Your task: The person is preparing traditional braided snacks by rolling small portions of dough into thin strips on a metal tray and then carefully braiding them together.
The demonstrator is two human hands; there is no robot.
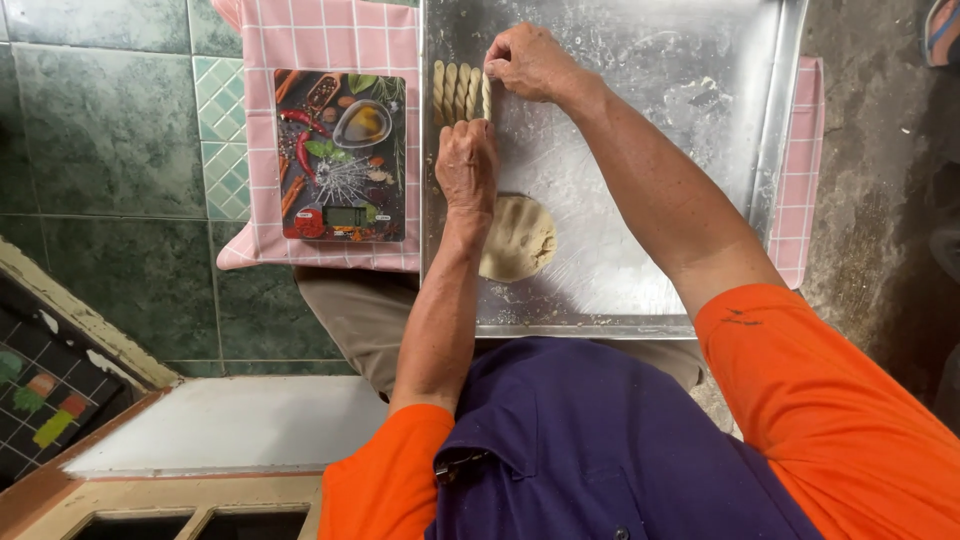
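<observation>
Hands at tray (770, 150) top-left, approx 11 o'clock: right hand (530, 62) pinches top end of twisted dough sticks (460, 92); left hand (467, 165) curled on their lower ends. Dough lump (518, 240) at 6 o'clock of left hand. Scale (342, 155) at 9 o'clock on pink cloth (330, 35).

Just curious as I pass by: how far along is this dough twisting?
Done: three twists lie side by side on the metal tray. In hand: both hands, left and right, set down another twist. Left: a lump of dough remains unshaped.
</observation>
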